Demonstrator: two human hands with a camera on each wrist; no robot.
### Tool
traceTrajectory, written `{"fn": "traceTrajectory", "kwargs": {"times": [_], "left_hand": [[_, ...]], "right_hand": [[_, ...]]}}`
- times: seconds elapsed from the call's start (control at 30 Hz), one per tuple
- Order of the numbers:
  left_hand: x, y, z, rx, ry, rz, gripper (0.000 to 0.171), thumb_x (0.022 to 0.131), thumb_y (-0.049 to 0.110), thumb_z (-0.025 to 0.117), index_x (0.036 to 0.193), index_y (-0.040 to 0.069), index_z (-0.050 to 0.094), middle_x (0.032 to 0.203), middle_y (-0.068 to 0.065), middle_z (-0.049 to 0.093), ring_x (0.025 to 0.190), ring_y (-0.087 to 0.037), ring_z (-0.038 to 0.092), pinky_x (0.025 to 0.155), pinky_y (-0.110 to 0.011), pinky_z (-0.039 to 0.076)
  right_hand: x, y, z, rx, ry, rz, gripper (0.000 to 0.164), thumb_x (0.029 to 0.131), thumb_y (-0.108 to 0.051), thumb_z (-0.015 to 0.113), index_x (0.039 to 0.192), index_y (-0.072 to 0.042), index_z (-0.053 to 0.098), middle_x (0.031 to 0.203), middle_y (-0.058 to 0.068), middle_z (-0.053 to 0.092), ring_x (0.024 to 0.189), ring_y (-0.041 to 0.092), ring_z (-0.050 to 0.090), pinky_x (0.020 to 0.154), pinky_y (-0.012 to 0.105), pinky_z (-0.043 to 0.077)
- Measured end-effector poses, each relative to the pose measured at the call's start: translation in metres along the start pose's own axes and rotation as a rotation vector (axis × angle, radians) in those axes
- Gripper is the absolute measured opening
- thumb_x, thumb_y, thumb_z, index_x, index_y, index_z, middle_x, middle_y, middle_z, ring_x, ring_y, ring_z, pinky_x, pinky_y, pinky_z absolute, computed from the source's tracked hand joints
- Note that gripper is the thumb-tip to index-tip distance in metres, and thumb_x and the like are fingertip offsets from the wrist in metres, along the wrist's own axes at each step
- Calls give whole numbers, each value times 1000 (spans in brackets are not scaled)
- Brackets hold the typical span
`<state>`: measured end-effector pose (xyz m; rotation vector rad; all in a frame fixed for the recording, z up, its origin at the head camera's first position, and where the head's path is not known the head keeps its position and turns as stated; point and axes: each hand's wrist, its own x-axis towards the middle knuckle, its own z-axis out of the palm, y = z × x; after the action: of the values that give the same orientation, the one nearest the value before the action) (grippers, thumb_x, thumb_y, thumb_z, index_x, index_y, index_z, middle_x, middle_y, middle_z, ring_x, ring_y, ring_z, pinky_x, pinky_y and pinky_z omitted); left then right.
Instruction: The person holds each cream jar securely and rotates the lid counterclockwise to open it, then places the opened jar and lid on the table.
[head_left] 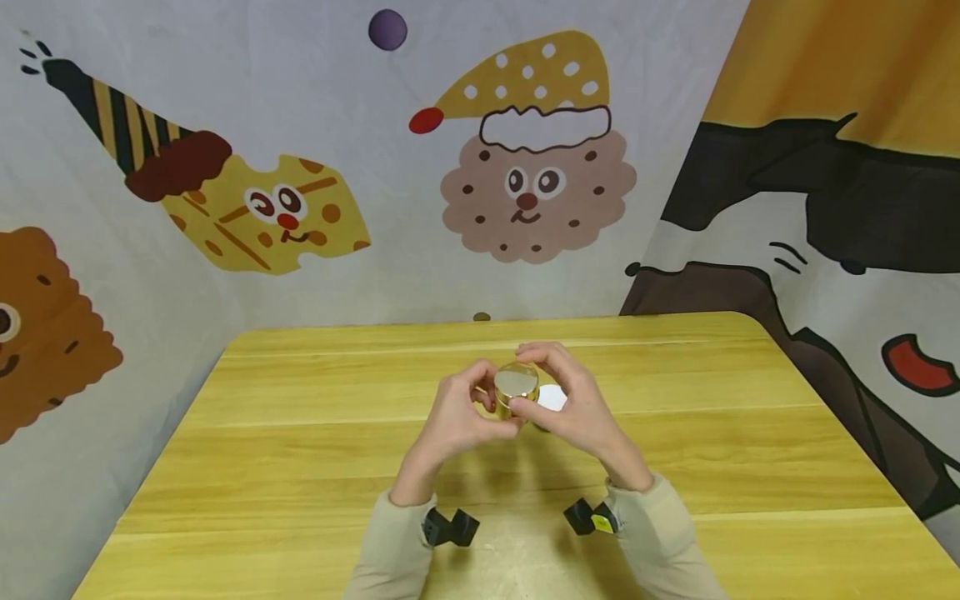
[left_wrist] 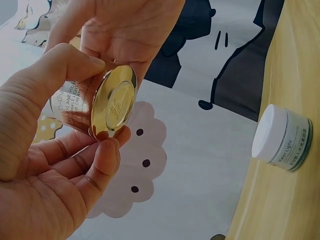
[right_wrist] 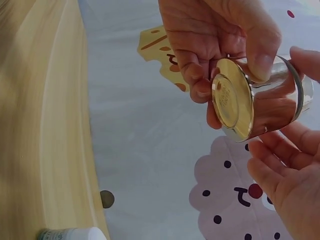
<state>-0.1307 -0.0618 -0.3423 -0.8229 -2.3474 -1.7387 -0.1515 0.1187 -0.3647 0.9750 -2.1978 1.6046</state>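
Note:
A shiny gold cream jar point(head_left: 516, 385) with printed lettering is raised over the table, held between both hands. My left hand point(head_left: 468, 408) grips its lower part, thumb on the side and fingers under the engraved gold base point(left_wrist: 116, 102). Around the top of the jar curl the thumb and fingers of my right hand point(head_left: 573, 400), close to the seam point(right_wrist: 299, 90) of the lid. A second jar, with a white lid point(head_left: 552, 397) and "Water Light" on its label point(left_wrist: 295, 142), stands on the table beyond the right thumb, partly hidden by that hand.
The wooden table point(head_left: 300, 467) extends around the hands. Behind it hangs a pale cloth point(head_left: 405, 283) printed with cartoon biscuits and cheese. Small black devices point(head_left: 450, 527) sit at both sleeve cuffs.

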Motion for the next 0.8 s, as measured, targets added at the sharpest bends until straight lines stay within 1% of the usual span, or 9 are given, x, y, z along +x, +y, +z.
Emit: {"fn": "traceTrajectory", "kwargs": {"times": [0.07, 0.13, 0.23, 0.3, 0.4, 0.5, 0.63, 0.73, 0.8], "left_hand": [[0, -9, 2, 0, -2, -6, 28, 64, -5, 73, 86, -4, 55, 68, -20, 53, 63, -39, 54, 59, -30, 50], [0, -19, 4, 1, 0, -2, 29, 64, -4, 74, 87, -3, 56, 68, -19, 53, 63, -38, 54, 59, -32, 50], [1, -33, 7, 16, 8, 14, 30, 64, -1, 75, 87, 1, 56, 67, -14, 53, 61, -31, 54, 58, -37, 51], [1, -37, 7, 22, 12, 22, 30, 64, 1, 76, 87, 4, 56, 67, -10, 53, 61, -25, 53, 58, -39, 51], [1, -41, 7, 23, 13, 25, 29, 65, 4, 76, 87, 6, 57, 68, -6, 54, 61, -21, 53, 57, -38, 51], [0, -42, 7, 18, 11, 19, 29, 66, 5, 76, 88, 7, 58, 69, -5, 54, 62, -19, 53, 57, -37, 51], [1, -42, 5, 17, 14, 1, 31, 66, 5, 77, 91, 6, 60, 74, -4, 57, 64, -20, 53, 59, -32, 51], [1, -42, 4, 22, 14, -14, 33, 65, 3, 77, 95, 5, 61, 79, -4, 60, 66, -22, 53, 61, -29, 51], [1, -41, 3, 28, 16, -21, 35, 64, 1, 77, 96, 3, 61, 79, -6, 60, 66, -24, 53, 61, -32, 51]], "right_hand": [[0, 0, -1, 4, -9, -6, 42, 74, 6, 72, 114, 2, 58, 121, 14, 55, 117, 28, 48, 103, 43, 36], [0, 1, -1, 13, -21, -17, 41, 75, 7, 70, 115, 2, 59, 121, 17, 54, 117, 28, 47, 103, 42, 37], [0, 0, -2, 28, -31, -32, 43, 76, 8, 69, 117, 2, 58, 120, 21, 54, 117, 27, 48, 103, 38, 38], [0, 0, -1, 33, -32, -40, 44, 77, 9, 68, 119, 3, 58, 120, 21, 54, 116, 26, 48, 102, 36, 39], [1, 0, -1, 47, -31, -45, 45, 77, 10, 67, 120, 3, 56, 120, 18, 55, 115, 25, 50, 101, 35, 40], [1, 0, 0, 59, -24, -51, 46, 77, 11, 67, 122, 3, 55, 118, 17, 56, 112, 23, 51, 100, 36, 41], [1, 0, 0, 80, 5, -64, 48, 76, 13, 66, 122, 4, 55, 116, 18, 56, 108, 20, 53, 100, 34, 41], [2, 0, 0, 101, 38, -77, 49, 74, 16, 66, 121, 8, 54, 114, 20, 56, 107, 18, 54, 100, 32, 41], [2, -1, -1, 110, 59, -86, 50, 72, 18, 66, 120, 9, 54, 113, 22, 56, 108, 17, 54, 100, 31, 41]]}}
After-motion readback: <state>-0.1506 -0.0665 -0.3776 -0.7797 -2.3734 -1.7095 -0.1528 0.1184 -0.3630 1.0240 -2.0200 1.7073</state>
